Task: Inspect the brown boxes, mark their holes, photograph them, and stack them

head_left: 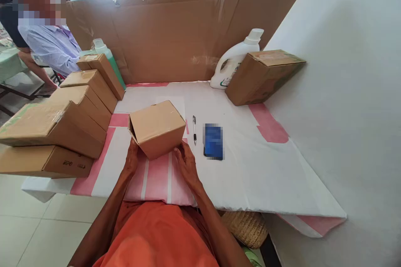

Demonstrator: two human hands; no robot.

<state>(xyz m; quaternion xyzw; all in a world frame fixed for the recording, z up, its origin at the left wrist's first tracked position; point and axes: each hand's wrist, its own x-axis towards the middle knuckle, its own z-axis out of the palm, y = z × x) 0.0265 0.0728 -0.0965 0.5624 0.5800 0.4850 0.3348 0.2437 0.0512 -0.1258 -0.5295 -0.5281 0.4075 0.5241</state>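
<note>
A small brown cardboard box (157, 127) sits on the white and pink table cover (250, 167), tilted, with its left end flap open. My left hand (131, 159) grips its lower left side and my right hand (186, 162) holds its lower right corner. A pen (194, 129) lies just to the right of the box, and a blue phone (213, 142) lies beyond the pen.
Several closed cardboard boxes (72, 112) are stacked along the left edge, with a green bottle (108, 56) behind them. A white detergent jug (234, 58) and another box (261, 76) stand at the back right. A cardboard screen (175, 33) closes the rear. Another person's sleeve (52, 48) shows at far left.
</note>
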